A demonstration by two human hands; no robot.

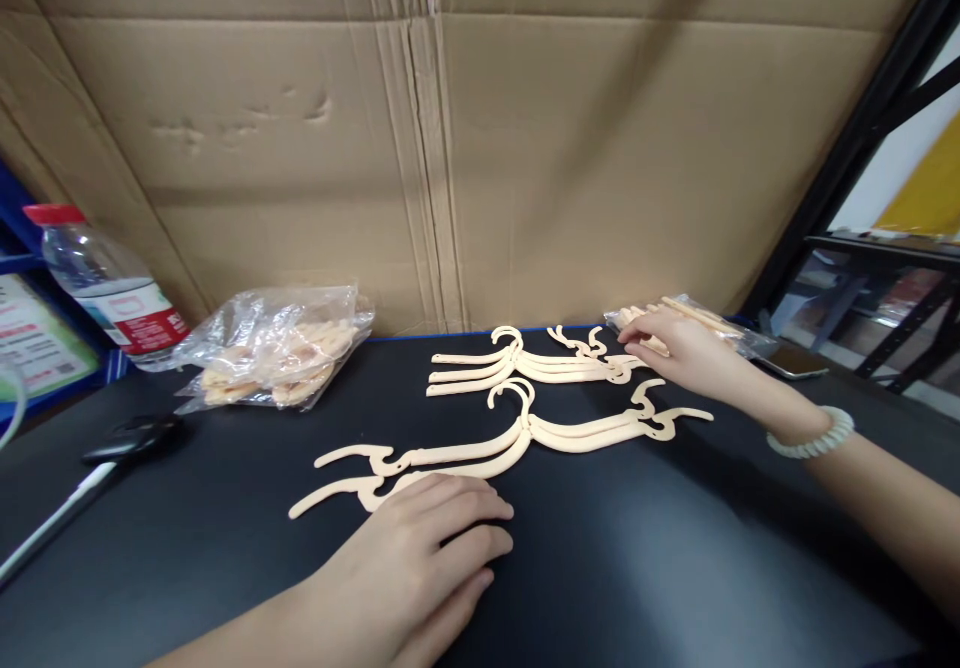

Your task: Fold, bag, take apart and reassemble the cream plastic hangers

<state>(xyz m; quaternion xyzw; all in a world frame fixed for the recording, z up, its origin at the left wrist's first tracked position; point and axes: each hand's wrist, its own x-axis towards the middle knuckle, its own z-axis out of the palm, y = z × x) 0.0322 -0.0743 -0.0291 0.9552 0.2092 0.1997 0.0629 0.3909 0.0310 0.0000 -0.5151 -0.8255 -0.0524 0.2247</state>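
Observation:
Cream plastic hanger pieces lie in two groups on the black table. The front group (585,436) has curved hooks at its middle and loose curved end pieces at both sides. Behind it, the back group (480,373) has end pieces only on its right. My left hand (427,558) rests on the table just in front of the front group's left arm, fingers apart, holding nothing visible. At the back right, my right hand (675,348) reaches over the right end of the back group, beside a clear bag of pieces (701,316); its fingertips are bent around something I cannot make out.
A clear bag of cream parts (277,353) lies at the back left, near a red-capped bottle (112,288). A black device (139,438) with a white cable is at left. A phone (795,360) lies far right; cardboard stands behind.

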